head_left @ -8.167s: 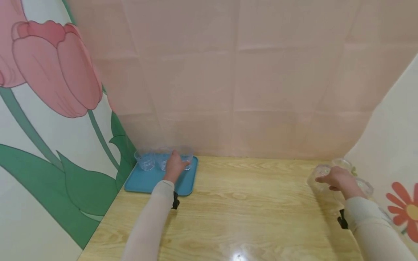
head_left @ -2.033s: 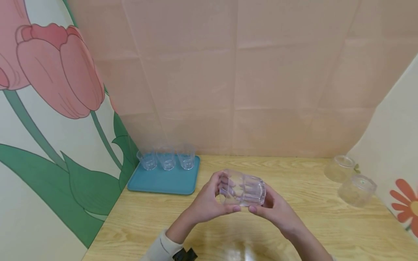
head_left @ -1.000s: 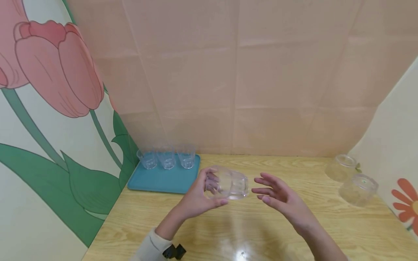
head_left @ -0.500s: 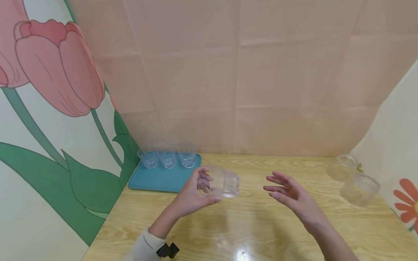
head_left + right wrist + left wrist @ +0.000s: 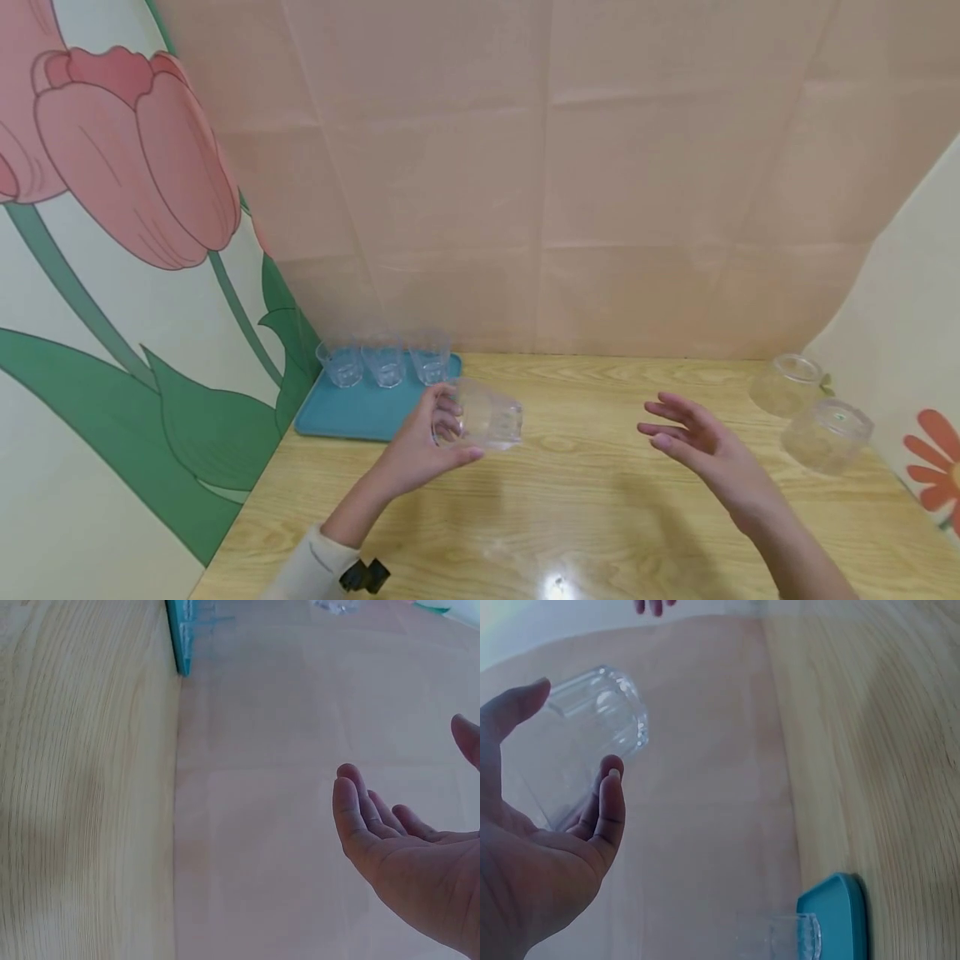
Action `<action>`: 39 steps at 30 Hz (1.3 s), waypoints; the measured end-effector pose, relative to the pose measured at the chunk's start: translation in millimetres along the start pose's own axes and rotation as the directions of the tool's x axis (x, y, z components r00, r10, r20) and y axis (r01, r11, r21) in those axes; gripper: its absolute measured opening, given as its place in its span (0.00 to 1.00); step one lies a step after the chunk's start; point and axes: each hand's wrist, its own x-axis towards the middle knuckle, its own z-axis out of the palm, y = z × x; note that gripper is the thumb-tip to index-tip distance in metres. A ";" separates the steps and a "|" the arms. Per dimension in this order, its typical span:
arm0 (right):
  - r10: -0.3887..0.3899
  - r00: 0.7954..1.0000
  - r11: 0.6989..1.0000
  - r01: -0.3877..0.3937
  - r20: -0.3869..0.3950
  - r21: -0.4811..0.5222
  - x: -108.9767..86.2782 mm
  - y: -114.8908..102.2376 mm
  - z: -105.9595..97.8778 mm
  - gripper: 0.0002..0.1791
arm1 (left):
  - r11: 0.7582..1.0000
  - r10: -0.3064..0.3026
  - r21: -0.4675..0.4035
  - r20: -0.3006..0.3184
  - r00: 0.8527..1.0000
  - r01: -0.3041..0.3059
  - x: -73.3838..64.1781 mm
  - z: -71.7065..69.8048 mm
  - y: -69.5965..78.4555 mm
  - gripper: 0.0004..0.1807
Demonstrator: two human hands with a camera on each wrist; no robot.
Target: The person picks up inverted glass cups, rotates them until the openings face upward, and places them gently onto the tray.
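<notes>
A clear plastic cup [image 5: 487,417] lies tilted on its side in the air, its base toward the right. My left hand [image 5: 422,450] grips it around the rim end, with thumb and fingers on opposite sides, as the left wrist view also shows of the cup [image 5: 592,720]. My right hand [image 5: 708,454] hovers over the right part of the table, fingers loosely bent and holding nothing. Nearest to it are two upside-down clear cups, one at the back [image 5: 787,385] and one in front [image 5: 828,437].
A blue tray [image 5: 345,417] sits at the table's back left. Three clear cups stand upright in a row along its far side, among them a middle cup [image 5: 386,367]. Pink sheeting [image 5: 540,183] hangs behind the wooden table [image 5: 570,500].
Earlier both hands held the cup at the middle. The right hand has let go and moved right; the left hand has carried the cup left toward the tray.
</notes>
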 end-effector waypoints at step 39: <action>0.049 0.983 0.937 -0.106 -0.178 -0.332 -2.1 55.2 -81.5 0.37 | 0.952 -0.245 0.150 -0.147 0.958 0.266 -4.1 -57.3 -40.5 0.52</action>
